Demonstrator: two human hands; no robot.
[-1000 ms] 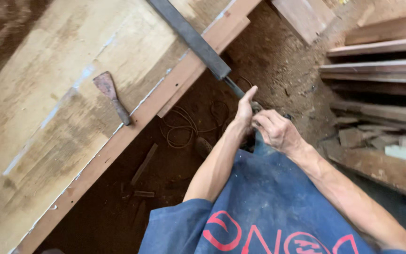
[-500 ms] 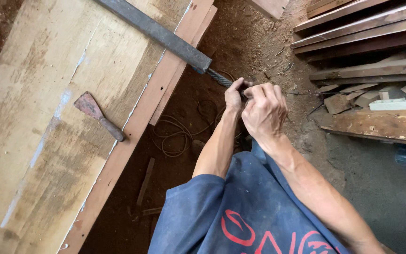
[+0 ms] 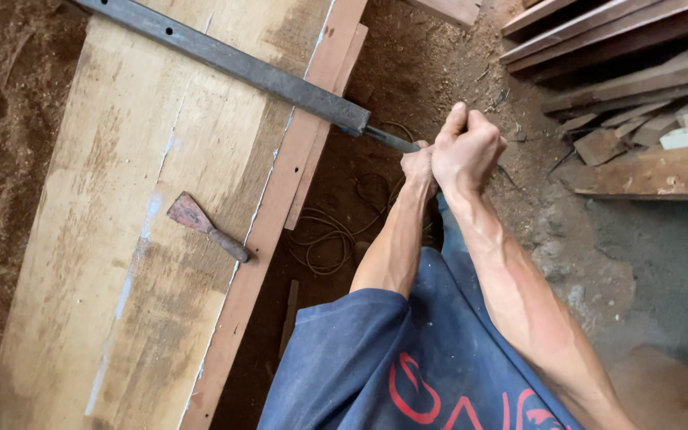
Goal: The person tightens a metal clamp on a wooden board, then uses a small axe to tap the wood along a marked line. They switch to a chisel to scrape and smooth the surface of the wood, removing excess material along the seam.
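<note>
In the head view, both hands meet at the near end of a long steel bar clamp (image 3: pixel 224 60) that lies slantwise across a wide, pale wooden panel (image 3: pixel 121 239). The bar is dark, flat and pierced with a few small holes; it runs from the upper left corner of the view down to the right, past the panel's edge, where a threaded screw (image 3: pixel 392 140) sticks out of its end. The right hand (image 3: pixel 467 151) is closed into a tight fist just past that screw, knuckles up, wrapped around the clamp's handle, which is hidden inside the grip. The left hand (image 3: pixel 418 167) sits right beneath and behind it, touching it, fingers curled; whether it also grips the handle or only braces the other hand cannot be told from here.

Along the panel's right side runs a reddish wooden strip (image 3: pixel 280 215), lying tight against the edge, with the clamp bar crossing over it. A rusty putty knife (image 3: pixel 205 224) with a dark handle rests flat on the panel, well apart from the hands, its blade pointing up and left and its handle end near the reddish strip.

Below the hands, on the dirt floor (image 3: pixel 599 239), lies a loose coil of thin cord (image 3: pixel 336 239). A pile of wooden offcuts and planks (image 3: pixel 639 87) fills the upper right. The person's blue shirt (image 3: pixel 376 358) with red print fills the bottom of the view.
</note>
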